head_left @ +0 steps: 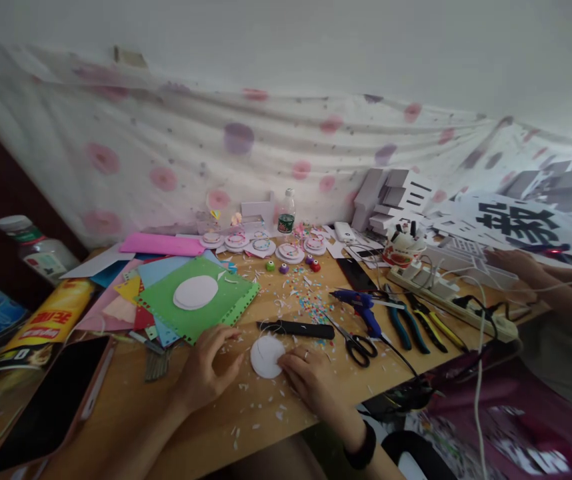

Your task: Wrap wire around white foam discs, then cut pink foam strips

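Note:
A round white disc (267, 357), apparently paper, lies near the table's front edge, with a thin loop of wire or thread over its top. At its right edge, my right hand (311, 377) has its fingers pressed together on the rim; a ring and a black wristband show. My left hand (210, 367) is just left of the disc, thumb and fingers apart, holding nothing. Behind the disc lies a black craft knife (301, 329). To the right are scissors (357, 345) with black handles and a blue glue gun (361, 308).
Green sheets (159, 293) carry another white oval (196, 293). Colourful beads (311, 303) and paper scraps litter the middle. Pliers (406, 323) and a power strip (486, 319) lie right; decorated white discs (290, 253) stand behind. Another person's arm (561, 283) reaches in. A phone (53, 400) lies left.

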A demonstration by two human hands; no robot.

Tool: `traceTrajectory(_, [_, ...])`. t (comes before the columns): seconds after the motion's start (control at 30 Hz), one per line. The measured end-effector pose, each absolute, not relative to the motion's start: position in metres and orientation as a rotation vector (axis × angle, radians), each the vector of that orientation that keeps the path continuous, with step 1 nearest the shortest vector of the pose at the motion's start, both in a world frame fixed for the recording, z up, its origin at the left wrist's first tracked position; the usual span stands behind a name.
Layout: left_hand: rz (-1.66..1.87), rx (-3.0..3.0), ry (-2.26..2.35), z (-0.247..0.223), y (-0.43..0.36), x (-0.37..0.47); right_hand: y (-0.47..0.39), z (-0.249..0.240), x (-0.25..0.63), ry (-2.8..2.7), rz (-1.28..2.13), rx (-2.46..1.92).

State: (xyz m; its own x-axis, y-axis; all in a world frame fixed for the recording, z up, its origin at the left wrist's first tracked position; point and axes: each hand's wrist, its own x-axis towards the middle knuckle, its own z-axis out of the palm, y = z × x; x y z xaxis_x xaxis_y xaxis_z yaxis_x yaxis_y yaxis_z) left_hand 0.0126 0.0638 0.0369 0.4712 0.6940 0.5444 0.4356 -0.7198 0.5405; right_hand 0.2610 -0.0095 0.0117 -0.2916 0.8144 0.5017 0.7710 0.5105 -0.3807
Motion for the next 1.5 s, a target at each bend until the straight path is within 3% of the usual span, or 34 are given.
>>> traceTrajectory(1.07, [0.85,2.239,1.07,-0.001,0.058,0.019,-0.012,0.011,0.264,-2.092,0.041,-1.246])
traceTrajectory(1.5, [0.839,2.376,1.064,0.014,0.054,0.026,-0.012,0.007,0.267,-2.137,-0.018,-1.239])
